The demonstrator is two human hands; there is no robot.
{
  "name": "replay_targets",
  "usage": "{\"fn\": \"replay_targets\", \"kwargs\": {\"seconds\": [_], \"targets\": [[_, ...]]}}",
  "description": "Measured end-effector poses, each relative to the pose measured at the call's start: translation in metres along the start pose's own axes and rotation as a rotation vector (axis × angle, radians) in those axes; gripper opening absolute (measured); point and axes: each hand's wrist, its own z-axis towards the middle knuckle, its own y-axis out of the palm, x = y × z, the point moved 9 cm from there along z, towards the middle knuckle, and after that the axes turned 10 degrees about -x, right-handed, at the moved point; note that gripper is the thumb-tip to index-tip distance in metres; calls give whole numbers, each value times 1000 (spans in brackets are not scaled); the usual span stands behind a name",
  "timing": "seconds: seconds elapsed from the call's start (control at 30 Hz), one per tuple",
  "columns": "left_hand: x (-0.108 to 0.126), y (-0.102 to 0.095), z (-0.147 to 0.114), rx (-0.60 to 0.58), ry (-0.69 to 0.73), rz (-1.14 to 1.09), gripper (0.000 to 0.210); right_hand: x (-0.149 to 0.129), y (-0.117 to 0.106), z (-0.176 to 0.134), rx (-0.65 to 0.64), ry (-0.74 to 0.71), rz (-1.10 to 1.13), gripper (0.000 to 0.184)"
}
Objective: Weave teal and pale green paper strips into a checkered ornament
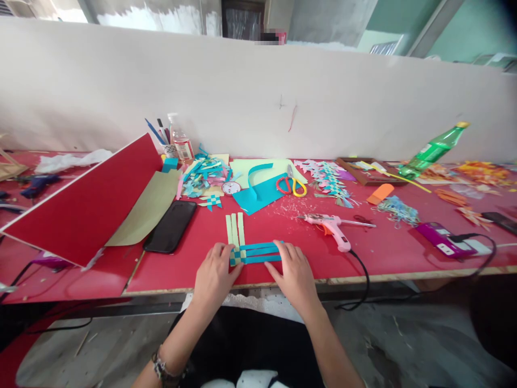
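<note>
A small piece of woven paper strips (238,255) lies at the table's front edge, blue crossing pale green in a checker pattern. Its pale green strips (234,229) point away from me, while the blue paper strips (258,252) run to the right. My left hand (214,275) is closed on the checkered part with thumb and fingers. At the strips' right ends, my right hand (297,272) grips the blue strips between thumb and fingers. Part of the weave is hidden beneath the left fingers.
Right of the hands lies a pink glue gun (331,226) with a trailing cord. Scissors (291,186) rest on blue paper (258,199) behind them. A black phone (170,226) and a leaning red board (92,199) are left. A green bottle (434,151) tilts at back right.
</note>
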Motion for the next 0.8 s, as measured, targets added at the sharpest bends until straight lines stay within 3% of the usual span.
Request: {"fn": "replay_targets", "kwargs": {"seconds": [0.37,0.63,0.8], "targets": [[6,-3,2,-51,30,29,23,10,1,4,-168,-109,150,15],[6,4,4,-148,123,-45,16,9,6,8,-282,-107,279,13],[7,2,5,-153,147,-58,15,9,-2,10,-228,-154,214,21]]}}
